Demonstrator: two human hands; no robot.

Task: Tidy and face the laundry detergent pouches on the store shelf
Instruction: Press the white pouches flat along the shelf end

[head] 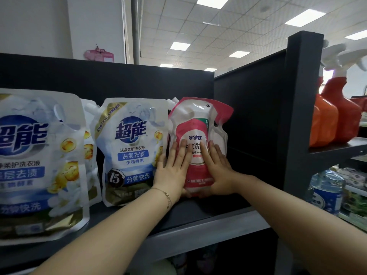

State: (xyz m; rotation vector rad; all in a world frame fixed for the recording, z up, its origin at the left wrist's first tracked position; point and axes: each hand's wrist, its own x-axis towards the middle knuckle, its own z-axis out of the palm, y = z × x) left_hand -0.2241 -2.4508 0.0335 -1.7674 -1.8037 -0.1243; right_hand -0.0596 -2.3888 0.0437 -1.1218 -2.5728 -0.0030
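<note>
Nearest us, our two bare forearms reached up from below, a thin bracelet on the left wrist. They crossed the grey front edge of the shelf. And there they were: our left hand and right hand lay flat on the front of the pink pouch, fingers straight and spread, neither hand clenched. Left fingers pressed its left edge, right fingers its label; we could not tell what the thumbs were doing at its base. The pink pouch stood upright on the shelf, label towards us, at the right end of the row, its top crumpled and bent.

Just beside it on the left stood a blue pouch, upright and facing out, touching our left hand. Further left a bigger-looking blue one sat closer to the edge, with another tucked behind between the two. Behind them all ran the black back panel. Past the dark divider on the right, orange spray bottles stood on a neighbouring shelf. Ceiling lights glowed far above.
</note>
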